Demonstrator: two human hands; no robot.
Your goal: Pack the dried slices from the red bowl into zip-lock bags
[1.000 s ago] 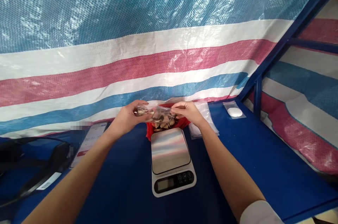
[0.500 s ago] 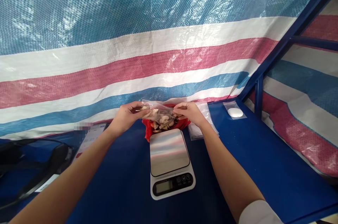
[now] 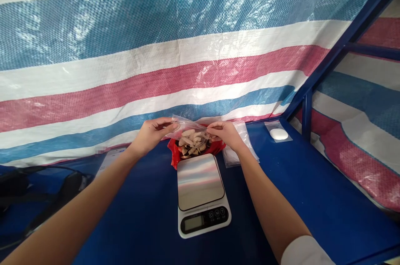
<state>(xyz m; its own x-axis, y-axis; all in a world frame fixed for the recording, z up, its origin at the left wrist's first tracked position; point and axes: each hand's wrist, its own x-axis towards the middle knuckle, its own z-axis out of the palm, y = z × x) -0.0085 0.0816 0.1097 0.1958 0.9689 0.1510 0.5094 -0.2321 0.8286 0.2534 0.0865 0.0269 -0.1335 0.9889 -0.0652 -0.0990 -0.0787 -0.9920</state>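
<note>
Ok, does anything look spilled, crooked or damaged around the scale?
Nothing stands out: the scale looks intact, and I see no pale pieces spilled outside the red bag.

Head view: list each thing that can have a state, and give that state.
Left hand: pinching the clear bag.
Right hand: pinching the clear bag's other side.
Clear bag: held spread; open or sealed, unclear.
Red bag: open, pieces showing.
Scale: lying flat, display unreadable.
Phone: lit, partly hidden.
Plastic bags: lying flat.
White object: inside a clear pouch.
</note>
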